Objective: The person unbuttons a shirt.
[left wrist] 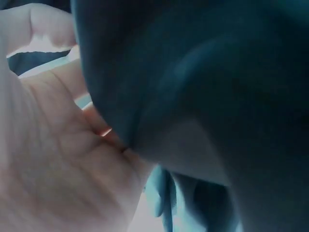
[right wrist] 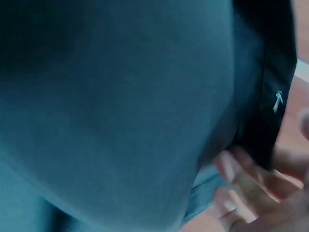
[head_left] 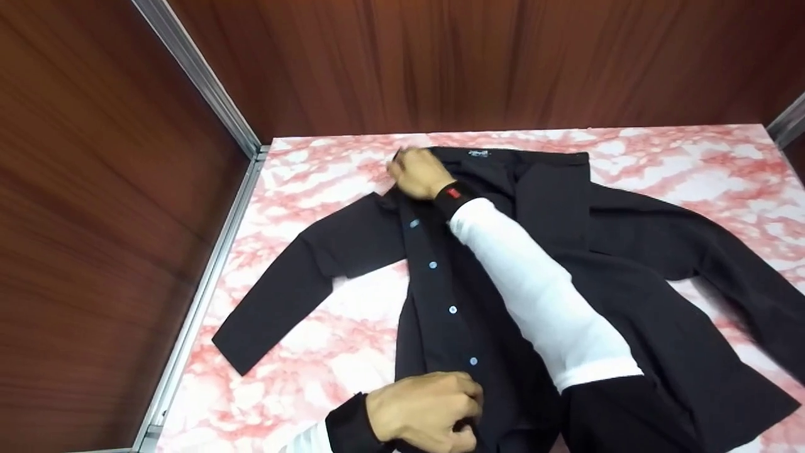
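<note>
A black button-up shirt (head_left: 547, 214) lies spread with its front open and sleeves out to both sides. At the collar's left end, my right hand (head_left: 420, 173) pinches the cloth; the right wrist view shows its fingers (right wrist: 248, 186) around a dark collar corner (right wrist: 263, 121). Lower down, my left hand (head_left: 424, 409) grips the buttoned front edge near the hem. In the left wrist view dark cloth (left wrist: 145, 72) covers part of that hand's fingers. Several pale buttons (head_left: 433, 265) run down the edge between both hands.
The shirt lies on a red-and-white marbled table (head_left: 352, 314). Brown wood-grain panels (head_left: 440, 63) rise behind it and on the left, with a metal rail (head_left: 214, 251) along the left edge. My right forearm in a white sleeve (head_left: 534, 283) crosses over the shirt.
</note>
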A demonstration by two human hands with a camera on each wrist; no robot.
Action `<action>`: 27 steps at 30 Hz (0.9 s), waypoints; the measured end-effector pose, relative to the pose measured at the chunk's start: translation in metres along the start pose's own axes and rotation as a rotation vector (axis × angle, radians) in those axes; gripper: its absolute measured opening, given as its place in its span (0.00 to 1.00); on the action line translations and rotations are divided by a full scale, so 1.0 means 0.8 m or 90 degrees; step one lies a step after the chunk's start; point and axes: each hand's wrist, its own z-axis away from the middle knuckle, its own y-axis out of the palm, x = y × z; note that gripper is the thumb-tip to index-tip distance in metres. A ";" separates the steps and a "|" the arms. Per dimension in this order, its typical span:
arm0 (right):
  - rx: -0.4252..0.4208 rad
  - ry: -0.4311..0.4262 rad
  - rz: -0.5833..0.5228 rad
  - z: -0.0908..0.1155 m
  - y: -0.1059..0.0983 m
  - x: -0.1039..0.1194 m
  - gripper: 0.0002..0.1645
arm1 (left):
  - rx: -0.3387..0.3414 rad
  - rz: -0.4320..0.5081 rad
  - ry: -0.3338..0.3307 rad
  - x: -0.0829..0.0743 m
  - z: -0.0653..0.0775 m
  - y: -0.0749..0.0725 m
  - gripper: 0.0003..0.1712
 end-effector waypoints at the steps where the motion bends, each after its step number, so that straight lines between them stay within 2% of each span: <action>1: -0.026 0.009 -0.050 0.001 -0.009 -0.005 0.25 | 0.008 0.003 0.002 -0.001 -0.002 0.000 0.05; 3: -0.077 0.029 -0.142 0.004 -0.030 -0.019 0.22 | 0.025 0.015 0.007 -0.002 -0.004 0.000 0.04; 5: -0.116 0.059 -0.202 0.012 -0.051 -0.037 0.22 | 0.044 0.033 0.018 -0.003 -0.007 0.000 0.04; 7: -0.137 0.084 -0.220 0.022 -0.066 -0.059 0.25 | 0.062 0.054 0.034 -0.004 -0.010 -0.002 0.03; 9: -0.127 0.107 -0.217 0.037 -0.077 -0.082 0.29 | 0.067 0.075 0.058 -0.002 -0.011 -0.004 0.10; 11: -0.087 0.113 -0.192 0.050 -0.082 -0.106 0.30 | 0.028 0.103 0.082 0.005 -0.009 -0.010 0.17; 13: -0.046 0.104 -0.167 0.062 -0.084 -0.130 0.29 | -0.059 0.132 0.087 0.023 -0.001 -0.018 0.21; 15: -0.024 0.078 -0.142 0.071 -0.083 -0.156 0.28 | -0.159 0.170 0.033 0.051 0.015 -0.030 0.21; 17: -0.031 0.049 -0.121 0.081 -0.081 -0.177 0.26 | -0.265 0.178 -0.070 0.088 0.038 -0.045 0.21; 18: -0.046 0.033 -0.105 0.086 -0.080 -0.185 0.26 | -0.303 0.174 -0.127 0.109 0.050 -0.052 0.20; 20: -0.068 0.008 -0.080 0.104 -0.086 -0.183 0.26 | -0.335 0.151 -0.248 0.151 0.071 -0.064 0.19; 21: -0.073 -0.003 -0.069 0.115 -0.090 -0.177 0.26 | -0.341 0.132 -0.292 0.172 0.079 -0.067 0.19; 23: -0.075 -0.031 -0.047 0.139 -0.099 -0.160 0.25 | -0.317 0.108 -0.357 0.208 0.087 -0.069 0.20; 25: -0.059 -0.045 -0.027 0.163 -0.110 -0.141 0.24 | -0.246 0.106 -0.398 0.237 0.084 -0.067 0.25; 27: -0.041 -0.057 0.001 0.182 -0.115 -0.133 0.23 | -0.166 0.134 -0.431 0.259 0.077 -0.061 0.30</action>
